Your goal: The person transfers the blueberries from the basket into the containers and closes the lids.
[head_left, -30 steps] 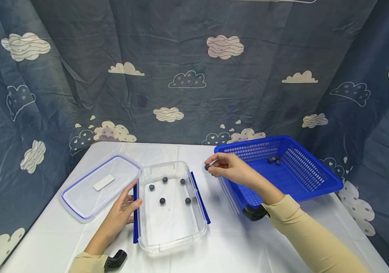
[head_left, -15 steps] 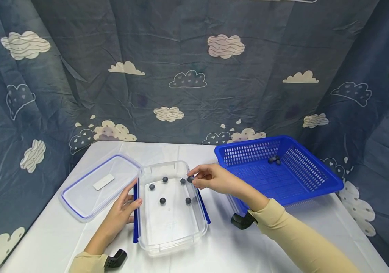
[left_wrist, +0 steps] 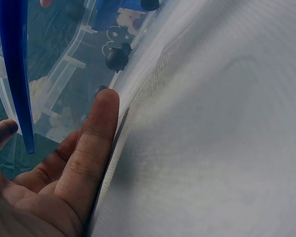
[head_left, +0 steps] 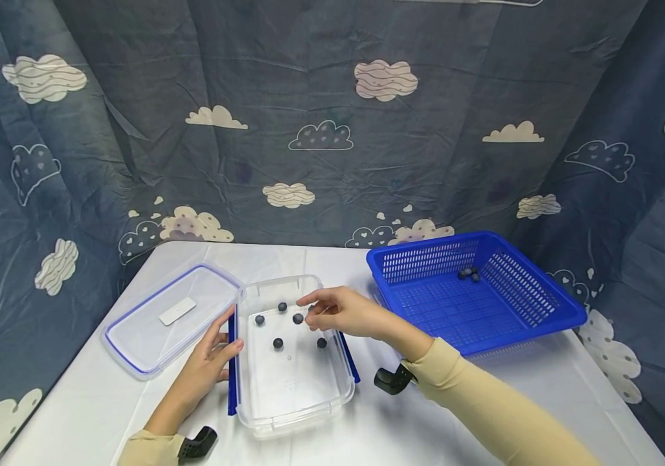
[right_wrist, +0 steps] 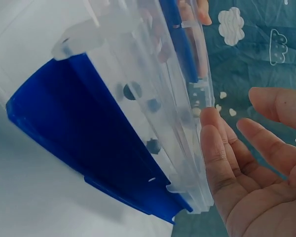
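A clear plastic container (head_left: 294, 388) with blue side latches stands on the table, several dark round blueberries (head_left: 278, 343) spread over its floor. My left hand (head_left: 206, 359) holds its left side, thumb at the rim and fingers along the outer wall; in the left wrist view the blue latch (left_wrist: 15, 74) hangs between thumb and fingers. Over the container's right part hovers my right hand (head_left: 346, 314), thumb and fingers apart and holding nothing. Just beyond its fingertips lies one blueberry (head_left: 298, 318), while another is partly hidden behind the fingers. The right wrist view shows the hand (right_wrist: 256, 173) above the rim.
To the right stands a blue perforated basket (head_left: 443, 310) with a small cluster of blueberries (head_left: 469, 274) inside. A clear lid (head_left: 146, 330) with a blue seal lies at the left, close to the container. A cloud-patterned curtain (head_left: 285, 77) surrounds the table.
My right hand has moved left from beside the basket to over the container and let go of a blueberry, now on the container floor. The left hand has stayed in place.
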Available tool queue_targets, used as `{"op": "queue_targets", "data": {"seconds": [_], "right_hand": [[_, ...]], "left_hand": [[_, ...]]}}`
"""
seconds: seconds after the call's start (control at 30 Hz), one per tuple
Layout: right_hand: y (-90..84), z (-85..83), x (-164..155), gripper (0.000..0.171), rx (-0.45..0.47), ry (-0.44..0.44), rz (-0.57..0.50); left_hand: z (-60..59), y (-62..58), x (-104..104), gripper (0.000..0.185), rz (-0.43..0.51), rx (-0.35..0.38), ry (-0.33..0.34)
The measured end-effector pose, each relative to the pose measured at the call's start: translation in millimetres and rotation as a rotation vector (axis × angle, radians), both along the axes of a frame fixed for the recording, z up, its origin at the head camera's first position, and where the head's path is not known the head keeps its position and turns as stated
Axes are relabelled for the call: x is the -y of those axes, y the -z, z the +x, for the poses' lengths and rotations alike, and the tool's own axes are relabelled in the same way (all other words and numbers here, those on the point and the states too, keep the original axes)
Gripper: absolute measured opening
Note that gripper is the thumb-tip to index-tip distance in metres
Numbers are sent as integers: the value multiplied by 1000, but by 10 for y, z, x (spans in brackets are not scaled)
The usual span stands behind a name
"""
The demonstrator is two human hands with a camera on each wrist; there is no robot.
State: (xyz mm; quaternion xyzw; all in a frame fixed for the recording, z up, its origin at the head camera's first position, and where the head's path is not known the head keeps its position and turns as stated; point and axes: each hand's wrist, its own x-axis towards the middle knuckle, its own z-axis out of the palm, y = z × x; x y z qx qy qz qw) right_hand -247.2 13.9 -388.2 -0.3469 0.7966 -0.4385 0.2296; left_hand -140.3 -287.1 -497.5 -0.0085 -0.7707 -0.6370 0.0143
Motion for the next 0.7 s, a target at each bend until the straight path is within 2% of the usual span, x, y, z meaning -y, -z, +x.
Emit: {"op": "queue_targets", "data": {"seconds": [0.4, 0.7], "right_hand": [[-15, -31, -58, 32, 49, 18, -28], [-19, -85, -140, 30, 52, 34, -24]], "left_hand": [[-18, -14, -15, 72, 16, -10, 5], [-8, -7, -7, 72, 17, -5, -1]]}}
